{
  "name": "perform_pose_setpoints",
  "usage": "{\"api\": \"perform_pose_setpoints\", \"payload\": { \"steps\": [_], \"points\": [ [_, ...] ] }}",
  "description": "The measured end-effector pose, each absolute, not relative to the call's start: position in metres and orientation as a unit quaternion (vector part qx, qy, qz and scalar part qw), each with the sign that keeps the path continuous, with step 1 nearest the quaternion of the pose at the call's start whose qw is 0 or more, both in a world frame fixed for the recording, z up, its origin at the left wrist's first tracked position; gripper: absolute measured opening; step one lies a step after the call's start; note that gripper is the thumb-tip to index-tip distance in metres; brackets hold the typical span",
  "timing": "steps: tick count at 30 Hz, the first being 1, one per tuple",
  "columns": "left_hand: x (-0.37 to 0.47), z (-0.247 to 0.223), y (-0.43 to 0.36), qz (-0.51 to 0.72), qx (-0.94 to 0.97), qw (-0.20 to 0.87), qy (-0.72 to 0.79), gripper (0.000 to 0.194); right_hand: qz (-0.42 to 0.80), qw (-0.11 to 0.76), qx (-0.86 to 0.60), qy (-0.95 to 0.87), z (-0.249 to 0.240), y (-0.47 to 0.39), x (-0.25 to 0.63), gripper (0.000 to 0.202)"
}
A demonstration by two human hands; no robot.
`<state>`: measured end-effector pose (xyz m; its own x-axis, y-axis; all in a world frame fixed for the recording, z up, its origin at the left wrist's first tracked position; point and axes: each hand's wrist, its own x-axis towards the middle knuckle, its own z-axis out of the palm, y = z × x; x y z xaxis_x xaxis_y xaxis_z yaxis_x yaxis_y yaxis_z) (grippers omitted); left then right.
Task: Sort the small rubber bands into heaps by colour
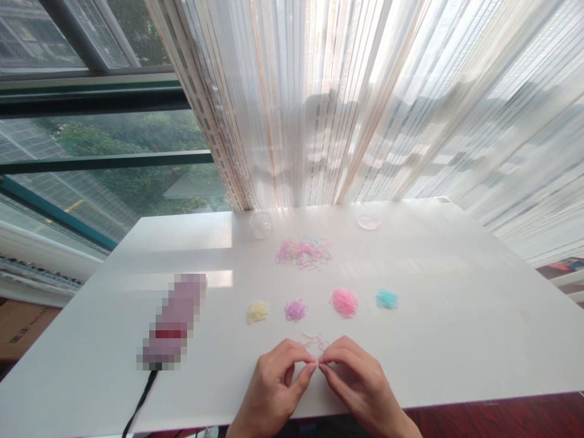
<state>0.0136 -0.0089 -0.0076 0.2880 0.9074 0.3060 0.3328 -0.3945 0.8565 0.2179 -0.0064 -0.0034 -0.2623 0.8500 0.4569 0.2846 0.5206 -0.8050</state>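
My left hand point(278, 383) and my right hand point(358, 380) meet near the table's front edge, thumb and forefinger of each pinched together. Their tips nearly touch, and whatever is between them is too small to make out. Just beyond the fingertips lie a few loose pink bands point(312, 339), which look like small elastic bands. Farther back, similar bands form a row of separate piles: yellow point(258, 312), purple point(295, 309), pink point(344, 303) and turquoise point(387, 298). Behind the row spreads a larger heap of mixed pastel bands point(303, 252).
A clear round container point(261, 225) stands at the back of the white table point(456, 340), with a clear lid point(368, 222) to its right. On the left is a blurred-out purplish object point(173, 322) with a black cord point(142, 401). A curtain point(319, 109) hangs behind.
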Motion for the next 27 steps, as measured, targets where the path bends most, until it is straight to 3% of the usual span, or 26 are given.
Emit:
{"api": "perform_pose_setpoints", "payload": {
  "steps": [27],
  "points": [
    [0.0141,-0.0054,-0.0088,0.429,0.723,0.317,0.44,0.016,0.291,0.456,-0.435,-0.72,0.0008,-0.0073,0.2177,0.012]
  ]
}}
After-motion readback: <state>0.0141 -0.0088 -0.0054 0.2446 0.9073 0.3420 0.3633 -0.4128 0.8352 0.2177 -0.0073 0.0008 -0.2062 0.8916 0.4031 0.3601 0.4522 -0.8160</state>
